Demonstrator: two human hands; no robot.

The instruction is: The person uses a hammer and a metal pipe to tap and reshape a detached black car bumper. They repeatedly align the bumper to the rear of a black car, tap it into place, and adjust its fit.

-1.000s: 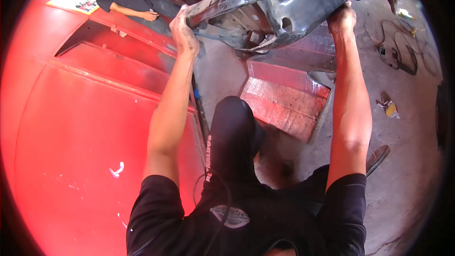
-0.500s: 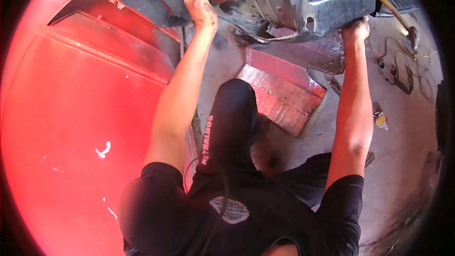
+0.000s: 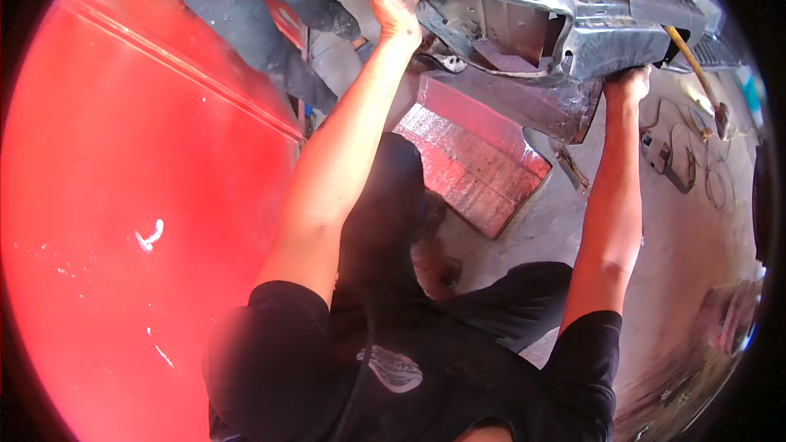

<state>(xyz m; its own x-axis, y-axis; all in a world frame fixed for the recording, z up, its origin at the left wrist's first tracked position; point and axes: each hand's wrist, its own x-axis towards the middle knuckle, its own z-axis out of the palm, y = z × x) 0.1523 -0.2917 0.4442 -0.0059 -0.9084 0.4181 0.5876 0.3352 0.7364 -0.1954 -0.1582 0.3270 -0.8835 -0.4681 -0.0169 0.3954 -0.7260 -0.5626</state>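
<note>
At the top of the view is a large dark grey sheet-metal car body panel point(image 3: 618, 47), with a big rounded rectangular opening framed by a scuffed rim. My left hand point(image 3: 398, 8) is closed on the left end of that rim. My right hand point(image 3: 629, 84) grips the panel's lower edge from below, farther right, and its fingertips are mostly hidden behind the metal. Both arms are stretched forward. Just to the right of my right hand, a hammer-like tool with a yellow handle point(image 3: 690, 59) hangs or leans against the panel; which one I cannot tell.
A red car body panel point(image 3: 164, 180) fills the left side. Beyond it stand another person's dark-trousered legs point(image 3: 282, 12). Below the grey panel a silver foil-faced sheet point(image 3: 467, 165) lies on the concrete floor point(image 3: 679, 245). A coiled cable point(image 3: 716, 172) lies at the right.
The grey panel and both my hands have shifted right in view, my left hand most. The red panel sits higher in the picture, and more of the other person's legs shows.
</note>
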